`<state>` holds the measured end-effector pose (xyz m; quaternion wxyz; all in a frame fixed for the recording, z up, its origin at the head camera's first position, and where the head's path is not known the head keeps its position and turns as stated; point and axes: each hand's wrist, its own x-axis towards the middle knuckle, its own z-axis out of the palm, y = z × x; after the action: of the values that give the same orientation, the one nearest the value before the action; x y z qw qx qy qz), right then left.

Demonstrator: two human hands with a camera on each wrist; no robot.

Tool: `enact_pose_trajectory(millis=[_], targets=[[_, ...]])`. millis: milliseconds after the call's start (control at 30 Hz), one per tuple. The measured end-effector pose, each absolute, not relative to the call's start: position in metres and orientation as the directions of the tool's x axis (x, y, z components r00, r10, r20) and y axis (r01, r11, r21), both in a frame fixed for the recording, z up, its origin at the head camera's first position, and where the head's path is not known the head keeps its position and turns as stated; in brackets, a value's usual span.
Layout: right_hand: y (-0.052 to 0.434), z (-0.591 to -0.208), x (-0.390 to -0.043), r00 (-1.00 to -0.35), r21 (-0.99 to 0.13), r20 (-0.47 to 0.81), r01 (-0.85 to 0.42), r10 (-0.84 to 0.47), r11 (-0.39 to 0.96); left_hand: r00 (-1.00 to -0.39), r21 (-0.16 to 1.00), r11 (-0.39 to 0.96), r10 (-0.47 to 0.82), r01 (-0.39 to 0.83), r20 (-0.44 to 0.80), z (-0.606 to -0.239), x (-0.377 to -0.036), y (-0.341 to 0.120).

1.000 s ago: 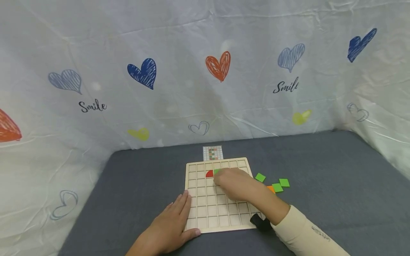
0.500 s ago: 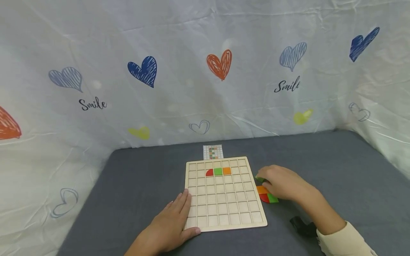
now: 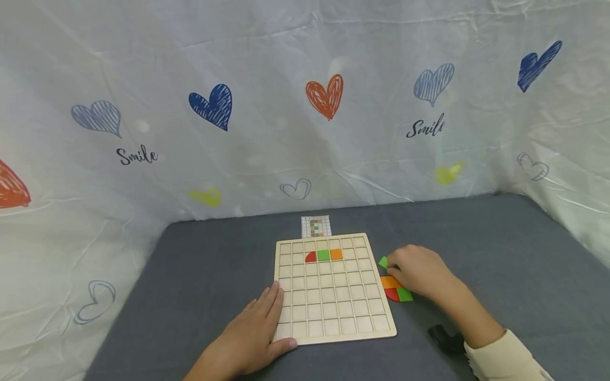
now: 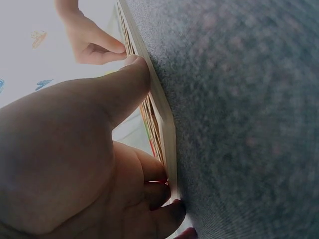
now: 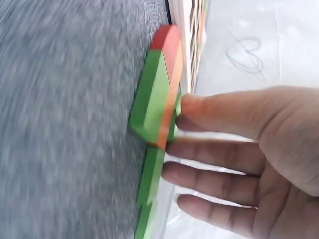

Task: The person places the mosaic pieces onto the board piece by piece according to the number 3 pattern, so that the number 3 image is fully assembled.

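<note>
While a green tile (image 3: 383, 262) lies just right of the board (image 3: 333, 296), the right hand (image 3: 421, 271) is there, thumb and forefinger close together; whether they pinch it, I cannot tell. The left hand (image 3: 250, 330), fingers extended, rests on the board's left edge. Beyond lies a card (image 3: 316, 226).

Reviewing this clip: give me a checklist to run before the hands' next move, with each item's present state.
1. Board steadied: ok, left hand rests on its left edge.
2. Placed tiles in one row: ok, red quarter-circle, green square, orange square, left to right.
3. Right hand holds the loose green tile: cannot tell, fingers hide the contact.
4. Other loose tiles sorted by colour: not ok, orange, red and green cluster together.
5. Pattern card uncovered: ok, beyond the board.
</note>
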<state>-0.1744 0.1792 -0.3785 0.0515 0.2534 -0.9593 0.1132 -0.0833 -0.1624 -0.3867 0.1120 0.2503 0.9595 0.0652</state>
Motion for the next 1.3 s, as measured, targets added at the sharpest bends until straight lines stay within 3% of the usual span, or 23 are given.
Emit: enact_pose_trajectory(millis=[333,833,1300], targets=[[0.171,-0.385,-0.177,-0.861,-0.111,0.253,-0.479,-0.441,0.871,-0.854,0.181,0.873,0.483,0.453,-0.193,-0.388,-0.084,-0.161],[0.170,-0.382,-0.181,-0.874,-0.206,0.236,-0.471,-0.424,0.857,-0.853,0.185,0.864,0.497,0.469,-0.159,-0.386,-0.082,-0.162],[0.137,-0.374,-0.185,-0.843,-0.263,0.182,-0.538,-0.506,0.801,-0.856,0.188,0.864,0.495,0.467,-0.149,-0.386,-0.081,-0.162]])
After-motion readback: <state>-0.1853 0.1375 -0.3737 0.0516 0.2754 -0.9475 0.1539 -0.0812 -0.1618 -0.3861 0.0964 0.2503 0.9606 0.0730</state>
